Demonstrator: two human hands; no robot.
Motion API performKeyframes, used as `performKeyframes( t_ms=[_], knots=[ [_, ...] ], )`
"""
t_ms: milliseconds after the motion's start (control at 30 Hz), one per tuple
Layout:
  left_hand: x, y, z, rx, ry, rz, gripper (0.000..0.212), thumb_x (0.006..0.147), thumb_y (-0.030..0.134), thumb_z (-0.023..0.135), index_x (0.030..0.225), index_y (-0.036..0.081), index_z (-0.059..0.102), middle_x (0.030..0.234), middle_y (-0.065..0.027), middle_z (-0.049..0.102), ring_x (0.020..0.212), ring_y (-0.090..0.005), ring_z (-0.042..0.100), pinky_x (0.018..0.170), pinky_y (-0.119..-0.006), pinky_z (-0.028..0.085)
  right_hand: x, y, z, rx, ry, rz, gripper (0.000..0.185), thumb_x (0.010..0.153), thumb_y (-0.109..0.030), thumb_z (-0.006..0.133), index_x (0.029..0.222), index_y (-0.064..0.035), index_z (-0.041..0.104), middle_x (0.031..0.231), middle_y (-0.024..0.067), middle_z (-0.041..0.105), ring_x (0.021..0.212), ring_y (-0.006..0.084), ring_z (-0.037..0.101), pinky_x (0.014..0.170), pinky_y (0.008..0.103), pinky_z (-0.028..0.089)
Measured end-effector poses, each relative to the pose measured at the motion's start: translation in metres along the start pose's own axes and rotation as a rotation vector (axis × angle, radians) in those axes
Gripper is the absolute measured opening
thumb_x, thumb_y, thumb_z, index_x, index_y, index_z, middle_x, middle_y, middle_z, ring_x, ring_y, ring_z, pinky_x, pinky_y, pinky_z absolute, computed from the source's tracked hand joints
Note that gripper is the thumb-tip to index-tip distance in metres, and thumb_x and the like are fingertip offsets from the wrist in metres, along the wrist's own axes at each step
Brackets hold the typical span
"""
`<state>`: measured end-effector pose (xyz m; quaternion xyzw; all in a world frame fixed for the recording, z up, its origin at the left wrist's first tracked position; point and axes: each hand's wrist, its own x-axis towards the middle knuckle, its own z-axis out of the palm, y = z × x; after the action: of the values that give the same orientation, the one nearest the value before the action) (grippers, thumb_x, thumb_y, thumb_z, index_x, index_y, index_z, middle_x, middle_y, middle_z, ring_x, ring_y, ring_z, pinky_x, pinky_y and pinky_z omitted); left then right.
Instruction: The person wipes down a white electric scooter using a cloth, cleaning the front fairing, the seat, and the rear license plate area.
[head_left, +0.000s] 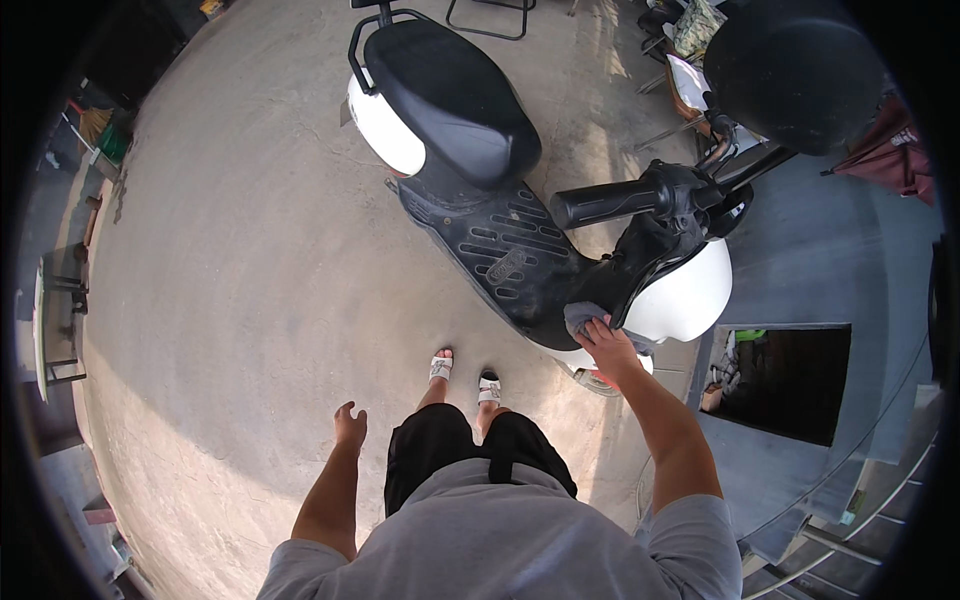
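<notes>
My right hand (607, 347) presses a grey cloth (583, 318) against the lower front panel of a black and white scooter (675, 296). Part of the cloth is hidden under the fingers. To the left, my left hand (350, 426) hangs free over the floor, fingers apart, with nothing in it. The scooter's black footboard (502, 247) has slots, and its seat (450, 97) lies farther away. A black handlebar grip (609, 205) juts out above the footboard. The front wheel (598, 381) shows only partly, below my right hand.
Past the scooter's front stands a grey-blue structure (795, 300) with a dark square opening (795, 390). A maroon umbrella (889, 154) lies at the upper right. Folding chair legs (495, 34) stand behind the seat. A broom (95, 124) is at the left edge of the concrete floor (225, 262).
</notes>
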<state>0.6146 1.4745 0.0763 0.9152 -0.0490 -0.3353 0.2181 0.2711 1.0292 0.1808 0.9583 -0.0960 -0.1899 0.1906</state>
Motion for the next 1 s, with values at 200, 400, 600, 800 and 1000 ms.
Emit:
performKeyframes(
  t_ms=[200, 400, 600, 800, 1000],
  knots=[
    [-0.055, -0.030, 0.008, -0.112, 0.059, -0.002, 0.044, 0.077, 0.019, 0.060, 0.116, 0.000, 0.051, 0.123, -0.0194, 0.047, 0.118, -0.0326, 0.041, 0.099, -0.038, 0.035, 0.000, -0.031, 0.033, 0.125, -0.368, -0.297, 0.031, 0.077, -0.023, 0.059, 0.108, -0.0247, 0.059, 0.114, -0.0007, 0.052, 0.112, 0.0181, 0.045, 0.108, 0.0393, 0.019],
    [-0.078, -0.108, -0.012, -0.159, 0.175, -0.213, 0.044, 0.076, 0.020, 0.060, 0.114, 0.000, 0.052, 0.122, -0.0214, 0.047, 0.117, -0.0343, 0.041, 0.100, -0.040, 0.035, 0.051, -0.053, -0.016, 0.615, -0.457, 0.038, 0.044, 0.074, -0.002, 0.057, 0.113, -0.0227, 0.058, 0.120, 0.0032, 0.053, 0.111, 0.0250, 0.048, 0.092, 0.0385, 0.039],
    [-0.052, -0.162, -0.042, -0.151, 0.118, -0.491, 0.047, 0.075, 0.021, 0.061, 0.115, 0.000, 0.051, 0.122, -0.0242, 0.046, 0.116, -0.0362, 0.042, 0.099, -0.041, 0.035, 0.151, -0.082, -0.019, 1.245, -0.099, 0.430, 0.050, 0.071, 0.007, 0.048, 0.117, -0.0098, 0.056, 0.114, 0.0160, 0.056, 0.106, 0.0295, 0.054, 0.090, 0.0323, 0.042],
    [0.030, -0.156, -0.110, -0.353, 0.320, -0.258, 0.040, 0.077, 0.015, 0.059, 0.114, -0.001, 0.052, 0.120, -0.0197, 0.049, 0.114, -0.0342, 0.044, 0.097, -0.040, 0.037, 0.269, -0.118, -0.085, 1.447, -0.142, 0.594, 0.053, 0.069, 0.010, 0.042, 0.117, -0.0051, 0.056, 0.110, 0.0118, 0.061, 0.104, 0.0208, 0.057, 0.088, 0.0272, 0.041],
    [0.071, -0.156, -0.142, -0.393, 0.275, -0.398, 0.041, 0.077, 0.015, 0.059, 0.116, 0.002, 0.052, 0.124, -0.0193, 0.045, 0.115, -0.0336, 0.043, 0.096, -0.040, 0.037, 0.374, -0.110, -0.182, 1.313, -0.061, 0.283, 0.048, 0.072, 0.010, 0.044, 0.116, -0.0077, 0.056, 0.110, 0.0126, 0.060, 0.105, 0.0249, 0.056, 0.090, 0.0298, 0.041]
  ],
)
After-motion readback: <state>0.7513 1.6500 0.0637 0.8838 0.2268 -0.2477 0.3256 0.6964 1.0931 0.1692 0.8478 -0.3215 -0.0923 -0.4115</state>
